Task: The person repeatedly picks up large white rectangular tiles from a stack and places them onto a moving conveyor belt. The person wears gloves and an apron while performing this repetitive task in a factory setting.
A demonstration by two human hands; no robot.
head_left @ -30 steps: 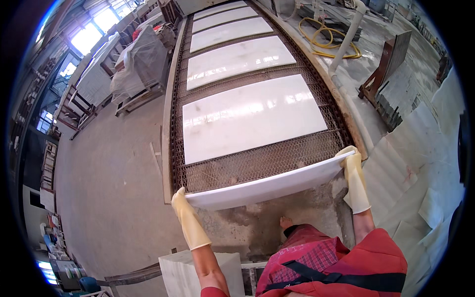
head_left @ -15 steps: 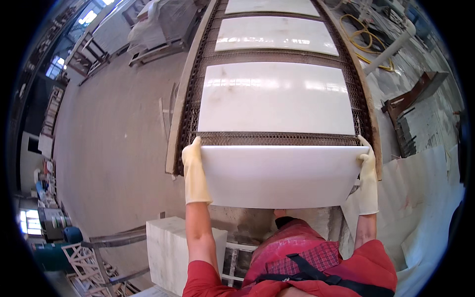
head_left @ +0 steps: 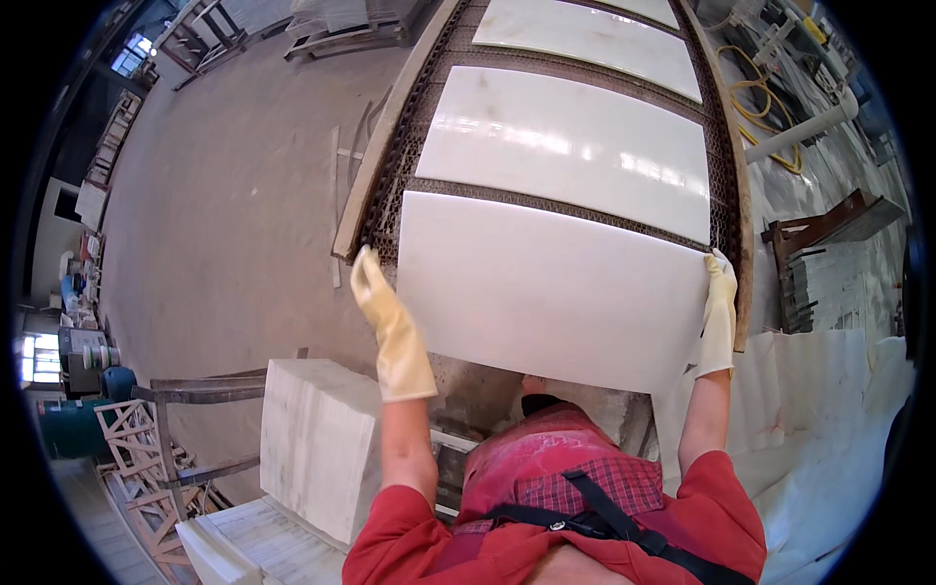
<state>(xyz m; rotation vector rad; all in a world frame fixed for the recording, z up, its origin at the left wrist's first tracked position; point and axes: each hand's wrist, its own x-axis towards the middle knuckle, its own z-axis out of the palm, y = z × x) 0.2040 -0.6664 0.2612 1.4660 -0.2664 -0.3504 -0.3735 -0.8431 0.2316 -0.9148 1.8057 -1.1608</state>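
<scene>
- Slab (head_left: pixel 546 292) of white stone, broad and rectangular, is held up by both hands in front of the person, its far edge over the near end of the mesh conveyor (head_left: pixel 390 185) and its near edge hanging past the belt's end toward the person's chest.
- Left hand (head_left: pixel 375 292), in a pale yellow rubber glove, grips the slab's left edge near the far corner; the fingers are closed around that edge, grasping the slab.
- Right hand (head_left: pixel 720 292), in a paler glove of the same kind, holds the slab's right edge near its far corner, fingers wrapped over the edge and likewise grasping the slab.
- Both arms are stretched forward and up, with red sleeves pushed back above the elbows.
- Beyond the held slab, a second white slab (head_left: pixel 575 146) lies flat on the conveyor, glossy with reflected light, and a third slab (head_left: pixel 585 29) lies farther along; strips of dark mesh show between them.
- A wooden rail (head_left: pixel 385 136) runs along the conveyor's left side.
- To the left of the person, below the left arm, stands a stack of white stone blocks (head_left: pixel 312 448), with a metal frame (head_left: pixel 185 390) just beside it.
- Grey concrete floor (head_left: pixel 224 195) spreads out to the left of the conveyor.
- On the right, a coiled yellow hose (head_left: pixel 751 97) lies on the floor beside a white pipe (head_left: pixel 804 132), and a dark rack of thin slabs (head_left: pixel 819 263) stands near the right hand.
- The person wears a plaid apron with a dark strap (head_left: pixel 604 517) over the red top.
</scene>
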